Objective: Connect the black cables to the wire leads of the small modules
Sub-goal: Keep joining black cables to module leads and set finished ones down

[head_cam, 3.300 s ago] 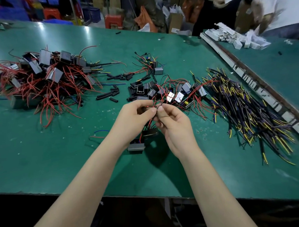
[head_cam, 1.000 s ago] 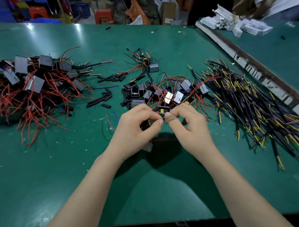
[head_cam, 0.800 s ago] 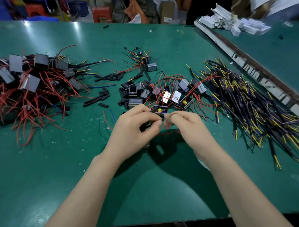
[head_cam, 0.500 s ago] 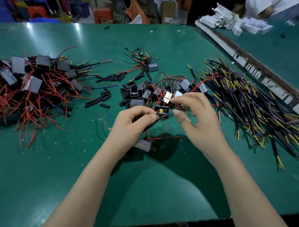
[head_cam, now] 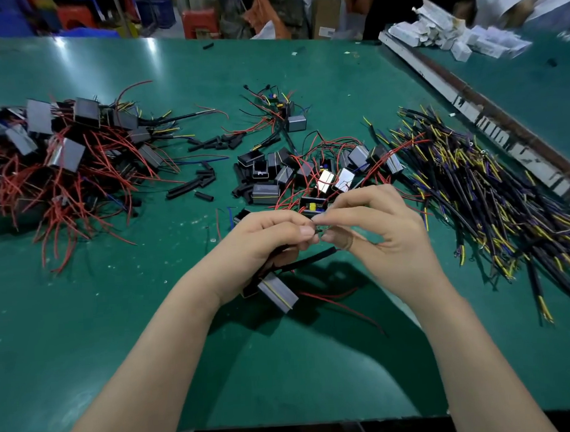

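**Joining a lead above the desk**

My left hand and right hand meet, fingers pinching thin wire ends of a black cable; the module dangles beneath. I judge the leads light, limp and fragile: grip near the tips. Open desk lies nearward; the cable heap crowds the right.

An electronics assembly workshop: a long green table carries heaps of small modules with red leads and a pile of black cables; plastic crates, probably storage bins, stand blurred behind.
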The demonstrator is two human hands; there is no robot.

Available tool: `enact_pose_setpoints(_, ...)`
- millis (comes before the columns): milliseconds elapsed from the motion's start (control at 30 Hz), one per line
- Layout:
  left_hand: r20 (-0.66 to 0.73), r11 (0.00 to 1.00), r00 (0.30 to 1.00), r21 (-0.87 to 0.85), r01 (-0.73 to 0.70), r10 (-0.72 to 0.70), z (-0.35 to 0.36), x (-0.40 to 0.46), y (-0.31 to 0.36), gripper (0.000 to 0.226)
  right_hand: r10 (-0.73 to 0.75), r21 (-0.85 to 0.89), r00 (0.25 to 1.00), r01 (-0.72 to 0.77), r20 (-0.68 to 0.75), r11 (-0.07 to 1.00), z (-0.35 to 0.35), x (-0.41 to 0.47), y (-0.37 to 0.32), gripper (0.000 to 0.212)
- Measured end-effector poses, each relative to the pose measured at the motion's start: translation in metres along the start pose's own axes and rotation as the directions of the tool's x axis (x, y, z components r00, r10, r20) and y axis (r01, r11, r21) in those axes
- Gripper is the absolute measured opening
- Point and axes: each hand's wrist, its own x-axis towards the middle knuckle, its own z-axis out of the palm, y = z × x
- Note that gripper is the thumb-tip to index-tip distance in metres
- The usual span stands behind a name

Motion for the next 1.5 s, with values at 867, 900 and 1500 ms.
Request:
enact_pose_setpoints(867, -0.247, 0.767, 0.862, 0.602, -0.221, 0.442, 0.006, 0.005, -0.013, 0.008, 0.589, 0.419, 0.788, -0.604, 0.182, 0.678, 0.000, 0.004, -0.002, 0.041)
enact_pose_setpoints(900, -0.295, 0.853, 0.882, 0.485, -0.193, 0.367, 0.006, 0.005, -0.011, 0.010, 0.565, 0.433, 0.809, -0.573, 0.161, 0.696, -0.001, 0.004, -0.001, 0.037)
enact_pose_setpoints(1500, -0.069, 0.990, 0.998, -0.142, -0.005, -0.005, 0.007, 0.002, 0.001, 0.015, 0.262, 0.239, 0.965, -0.255, 0.002, 0.937, 0.000, 0.002, -0.005, 0.024)
